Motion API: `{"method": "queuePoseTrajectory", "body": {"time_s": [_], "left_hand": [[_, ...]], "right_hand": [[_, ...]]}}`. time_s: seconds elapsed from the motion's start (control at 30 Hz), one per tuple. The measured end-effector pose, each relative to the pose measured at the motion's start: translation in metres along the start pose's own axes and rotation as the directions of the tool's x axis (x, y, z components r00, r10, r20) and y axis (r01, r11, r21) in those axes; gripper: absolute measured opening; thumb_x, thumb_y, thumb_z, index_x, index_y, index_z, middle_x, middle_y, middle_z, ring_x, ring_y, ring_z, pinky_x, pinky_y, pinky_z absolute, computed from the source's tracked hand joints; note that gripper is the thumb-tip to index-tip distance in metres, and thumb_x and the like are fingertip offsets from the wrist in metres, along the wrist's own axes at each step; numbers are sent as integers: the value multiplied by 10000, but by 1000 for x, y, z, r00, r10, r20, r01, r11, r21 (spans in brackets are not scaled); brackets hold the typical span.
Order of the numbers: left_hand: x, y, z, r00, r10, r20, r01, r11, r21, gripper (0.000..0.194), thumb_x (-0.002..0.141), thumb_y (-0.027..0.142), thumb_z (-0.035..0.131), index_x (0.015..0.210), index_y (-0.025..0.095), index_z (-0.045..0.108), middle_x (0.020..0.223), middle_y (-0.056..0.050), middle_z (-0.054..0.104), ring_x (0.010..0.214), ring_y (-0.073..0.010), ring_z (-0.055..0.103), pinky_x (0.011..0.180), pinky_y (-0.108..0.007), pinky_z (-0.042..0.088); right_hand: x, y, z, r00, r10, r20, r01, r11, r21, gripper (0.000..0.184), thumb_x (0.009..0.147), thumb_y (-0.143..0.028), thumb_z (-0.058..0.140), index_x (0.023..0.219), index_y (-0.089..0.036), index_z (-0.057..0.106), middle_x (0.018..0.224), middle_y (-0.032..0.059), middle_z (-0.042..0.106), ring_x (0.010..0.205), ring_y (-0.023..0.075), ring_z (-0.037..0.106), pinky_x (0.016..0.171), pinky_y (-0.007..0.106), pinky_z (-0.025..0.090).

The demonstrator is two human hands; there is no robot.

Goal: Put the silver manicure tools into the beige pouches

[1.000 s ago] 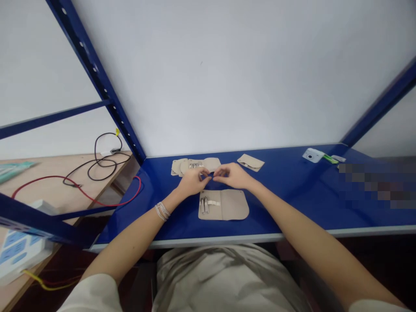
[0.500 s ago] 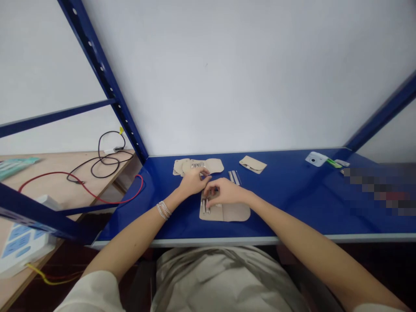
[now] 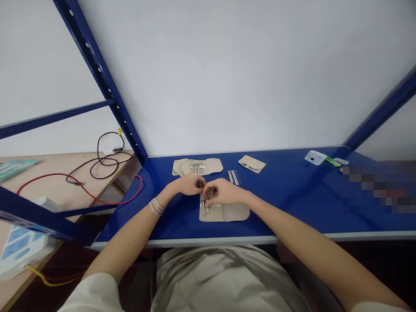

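An open beige manicure case [image 3: 236, 212] lies near the table's front edge, with silver manicure tools [image 3: 204, 209] along its left side. My right hand [image 3: 225, 192] bends over the case, its fingers curled in a pinch at a small metal manicure tool, partly hidden by the thumb. At the case's upper left edge, my left hand [image 3: 191, 183] has its fingers curled close to the right fingertips; what they hold, if anything, is hidden. Behind them lies another open manicure case [image 3: 213, 165] with tools in it, overlapping other beige pieces. Loose metal tools [image 3: 233, 177] lie behind my right hand.
A folded beige case [image 3: 252, 164] sits farther back on the blue table [image 3: 286, 190]. To the right are a pale blue-white object [image 3: 314, 157] and a green piece [image 3: 333, 161]. A red cable [image 3: 97, 199] reaches the table's left end, beside a blue rack post [image 3: 107, 82].
My left hand has moved slightly left and toward me, uncovering more of the rear case's tools. My right hand stays over the near case.
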State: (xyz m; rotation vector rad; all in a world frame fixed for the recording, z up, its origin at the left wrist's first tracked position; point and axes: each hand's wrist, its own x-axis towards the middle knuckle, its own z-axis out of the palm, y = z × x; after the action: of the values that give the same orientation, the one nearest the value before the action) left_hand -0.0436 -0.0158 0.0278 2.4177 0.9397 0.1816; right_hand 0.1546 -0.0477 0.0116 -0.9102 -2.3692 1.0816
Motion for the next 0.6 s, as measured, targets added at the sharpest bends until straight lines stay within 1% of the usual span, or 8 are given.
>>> {"method": "queuePoseTrajectory", "body": {"time_s": [0.07,0.27,0.47,0.6], "left_hand": [[-1,0,-1,1000,9,24,-9,1000,-13,148,727,190,586,807,123,691,650,-5,630,595,-107,547,554,-190,397],[-1,-1,-1,999,21,40,-20,999,-26,145,728,211,615,814,118,686,643,-4,613,588,-105,539,557,-192,397],[-1,-5,1,998,9,55,-7,999,-38,175,738,268,631,821,120,676,646,-4,609,582,-104,536,540,-194,389],[-1,-5,1,998,12,60,-8,998,-56,181,736,263,636,841,124,684,661,-5,621,596,-104,545,547,-187,393]], "right_hand": [[0,1,0,1000,7,1,-7,1000,7,332,609,-381,806,855,-183,705,848,29,716,732,155,620,647,243,464],[2,6,0,999,42,-33,-42,999,-1,346,619,-390,801,868,-174,695,811,27,697,693,146,613,618,238,450],[2,7,-3,999,28,-46,-28,999,-16,341,638,-397,791,880,-175,697,829,28,695,696,140,600,610,231,435],[3,8,-4,999,27,-47,-27,1000,-14,340,637,-396,792,877,-172,702,835,31,700,690,139,589,607,233,430]]}}
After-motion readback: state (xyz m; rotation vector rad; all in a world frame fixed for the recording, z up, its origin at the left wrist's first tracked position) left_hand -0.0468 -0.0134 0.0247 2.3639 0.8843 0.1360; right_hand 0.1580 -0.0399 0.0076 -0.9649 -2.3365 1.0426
